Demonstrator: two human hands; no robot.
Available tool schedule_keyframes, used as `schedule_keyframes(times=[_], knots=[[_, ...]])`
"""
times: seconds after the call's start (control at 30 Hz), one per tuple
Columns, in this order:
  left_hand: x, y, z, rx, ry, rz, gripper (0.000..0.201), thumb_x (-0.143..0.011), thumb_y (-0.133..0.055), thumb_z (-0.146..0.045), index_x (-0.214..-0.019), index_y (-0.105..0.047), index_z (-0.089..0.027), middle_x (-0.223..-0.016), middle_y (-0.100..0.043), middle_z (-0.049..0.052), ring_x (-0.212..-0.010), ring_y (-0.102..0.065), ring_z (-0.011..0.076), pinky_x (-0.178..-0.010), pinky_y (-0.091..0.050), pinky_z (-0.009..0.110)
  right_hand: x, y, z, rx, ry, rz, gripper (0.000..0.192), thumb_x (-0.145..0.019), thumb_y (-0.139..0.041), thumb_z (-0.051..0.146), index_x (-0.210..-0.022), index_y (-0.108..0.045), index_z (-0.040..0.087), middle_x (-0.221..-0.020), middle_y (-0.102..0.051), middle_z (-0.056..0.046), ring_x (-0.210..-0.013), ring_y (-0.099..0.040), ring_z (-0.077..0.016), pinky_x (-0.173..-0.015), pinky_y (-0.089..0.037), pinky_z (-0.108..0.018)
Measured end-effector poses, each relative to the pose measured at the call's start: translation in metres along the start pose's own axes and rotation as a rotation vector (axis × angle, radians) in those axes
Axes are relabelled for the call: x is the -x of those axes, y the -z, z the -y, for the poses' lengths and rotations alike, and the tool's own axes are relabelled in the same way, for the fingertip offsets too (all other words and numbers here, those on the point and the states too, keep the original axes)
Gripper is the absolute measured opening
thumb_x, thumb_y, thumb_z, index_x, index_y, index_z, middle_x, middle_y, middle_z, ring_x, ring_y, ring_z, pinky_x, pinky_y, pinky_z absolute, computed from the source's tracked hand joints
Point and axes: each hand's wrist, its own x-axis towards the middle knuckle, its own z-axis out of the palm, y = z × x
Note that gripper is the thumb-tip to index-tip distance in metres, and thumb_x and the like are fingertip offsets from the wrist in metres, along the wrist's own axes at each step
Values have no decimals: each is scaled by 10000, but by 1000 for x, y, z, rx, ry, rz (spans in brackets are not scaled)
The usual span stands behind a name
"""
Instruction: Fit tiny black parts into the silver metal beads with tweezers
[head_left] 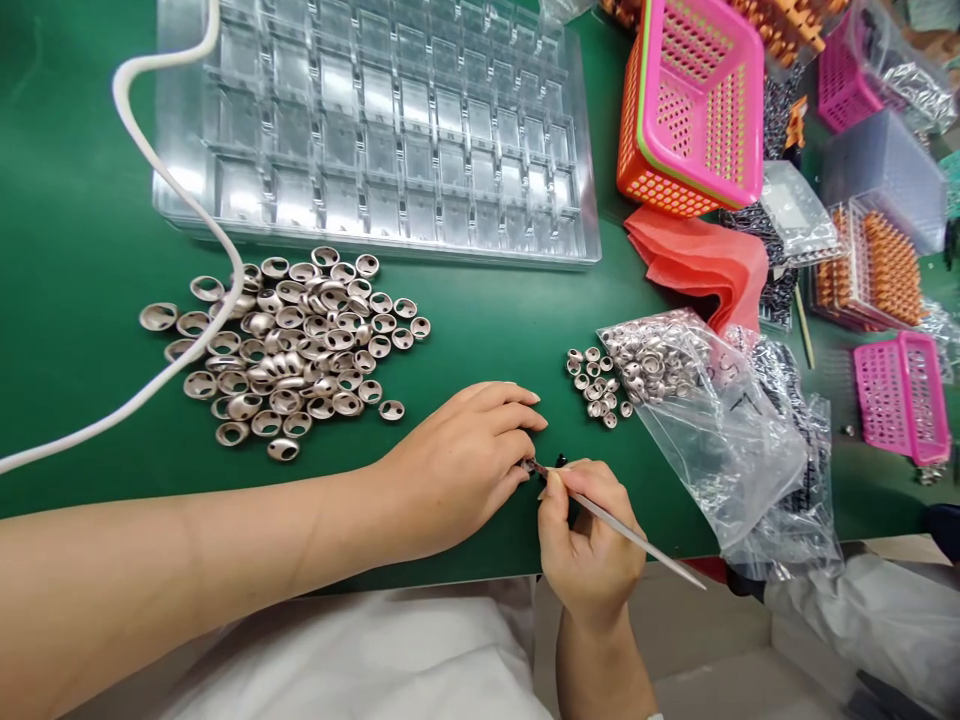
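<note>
Between the thumb and forefinger of the left hand (459,462), a small dark piece (529,465) appears to be pinched at the fingertips; it is largely hidden, so its exact form cannot be told. By the fingers of the right hand (592,535), closed in a pen-like grip, a slim pointed tool (637,541) is held, its tip brought to that piece. The work on this single piece is judged to be under way and not finished. Just beyond the tool's tip, a tiny black part (562,461) is seen on the green tabletop (480,310). Farther to the right, a small cluster of metal rings (596,385) is spread beside a clear plastic bag (720,440), in which many more are contained. On the left, a far larger pile of metal rings (300,345) is heaped loosely, with a white cable (169,185) crossing in front of it. Whether these have been worked or are left to be worked cannot be told. Beyond the pile, a clear compartmented tray (589,252) is set, in whose glare no placed ring can be made out.
</note>
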Motion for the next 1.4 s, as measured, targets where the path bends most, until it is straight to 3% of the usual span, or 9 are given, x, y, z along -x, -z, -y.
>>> schedule_keyframes(times=[0.4, 0.73, 1.4], knots=[[3, -4, 1, 35, 17, -6, 105, -946, -632, -147, -891, -722, -147, -1181, -735, 57, -1324, -548, 258, -1154, -445, 440, -14, 6, 3, 119, 185, 104, 283, -861, -604, -1, -1061, -543, 191, -744, -624, 3, -694, -648, -142, -620, -600, -291], [-1, 0, 1, 45, 28, 24, 40, -909, -693, -142, -901, -731, -152, -1174, -741, 57, -1293, -577, 272, -1116, -480, 477, -1, 2, -12, -127, -59, -14, 255, -868, -628, 28, -1021, -575, 225, -755, -634, 17, -674, -637, -126, -603, -594, -285], [-2, 1, 0, 39, 33, 20, 17, -893, -714, -140, -902, -724, -150, -1163, -749, 65, -1283, -590, 272, -1108, -492, 474, -2, 0, -9, -120, -61, -4, 241, -871, -626, 46, -1019, -584, 231, -754, -640, 18, -666, -639, -126, -598, -589, -281]])
